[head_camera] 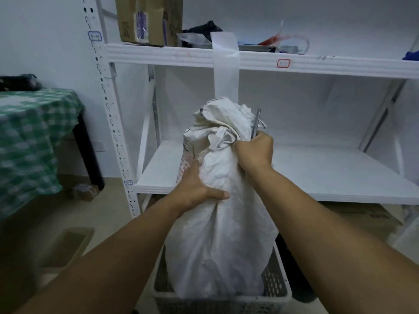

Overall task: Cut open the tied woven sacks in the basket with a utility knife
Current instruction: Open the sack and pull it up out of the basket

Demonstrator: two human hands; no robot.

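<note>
A white woven sack stands upright in a grey perforated basket on the floor. Its top is bunched and tied at the neck. My left hand grips the sack's left side below the neck, thumb across the front. My right hand is closed in a fist at the right of the tied neck and holds a utility knife, whose thin metal blade sticks up beside the gathered top. The knife's handle is hidden in my fist.
A white metal shelf rack stands right behind the sack, with its lower shelf at neck height. Cardboard boxes and clutter sit on the upper shelf. A table with a green checked cloth is at the left.
</note>
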